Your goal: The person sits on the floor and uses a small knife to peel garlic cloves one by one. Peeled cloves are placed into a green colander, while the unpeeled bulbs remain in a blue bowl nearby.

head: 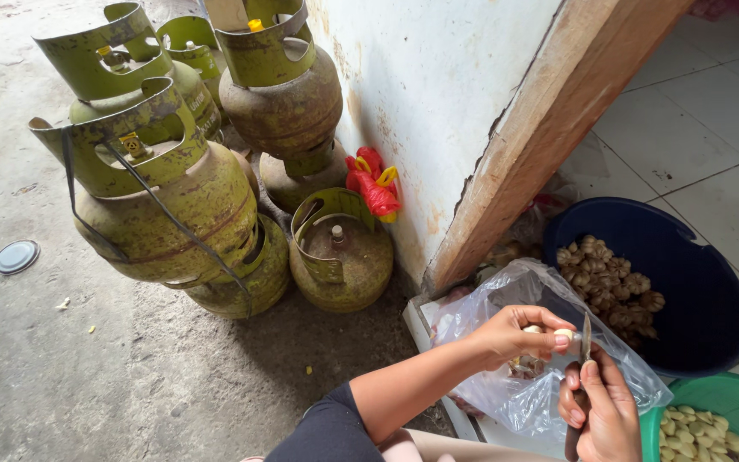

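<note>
Head view: left hand (pixel 515 335) pinches clove (pixel 563 334), right hand (pixel 599 409) fingers clamp knife (pixel 584 359). Green bowl (pixel 729 398) part-filled with peeled; blue tub (pixel 686 265) holds unpeeled garlic (pixel 609 282).

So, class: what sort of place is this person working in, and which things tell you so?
Probably a home's back doorway or kitchen yard: green gas cylinders stacked on bare concrete by a wall, and a blue tub of garlic on white floor tiles.

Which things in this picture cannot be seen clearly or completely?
Head view only:
- Small pale garlic clove: mostly covered by the left hand fingertips.
- Thin metal knife: handle hidden inside the right hand.
- Round green plastic basin: cut off by the bottom edge.
- Clear plastic bag: contents blurred.
</note>
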